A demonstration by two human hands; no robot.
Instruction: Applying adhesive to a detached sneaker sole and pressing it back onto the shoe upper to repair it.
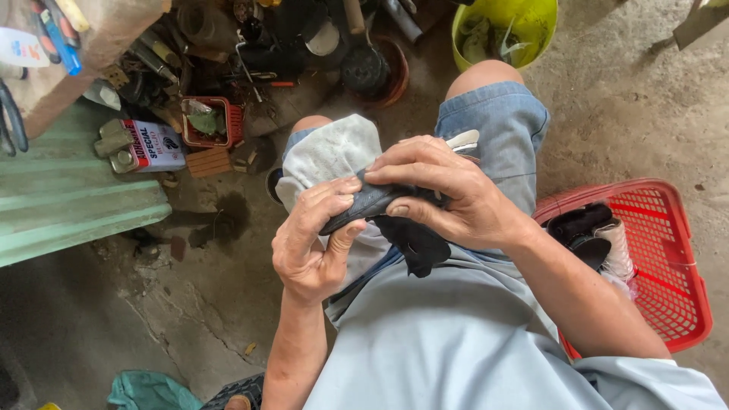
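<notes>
While over the lap, both hands, left hand [307,243] and right hand [440,190], clamped on perhaps a black rubber strip [372,203].

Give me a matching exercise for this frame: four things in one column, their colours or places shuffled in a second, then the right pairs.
Things:
1. basket
2. bucket
3. black rubber piece
4. grey cloth

Places or colours:
A. yellow-green, top of view
B. pinched between left hand and right hand
C. red, on the floor at the person's right
D. draped over the knee

Pairs: 1-C, 2-A, 3-B, 4-D
</notes>
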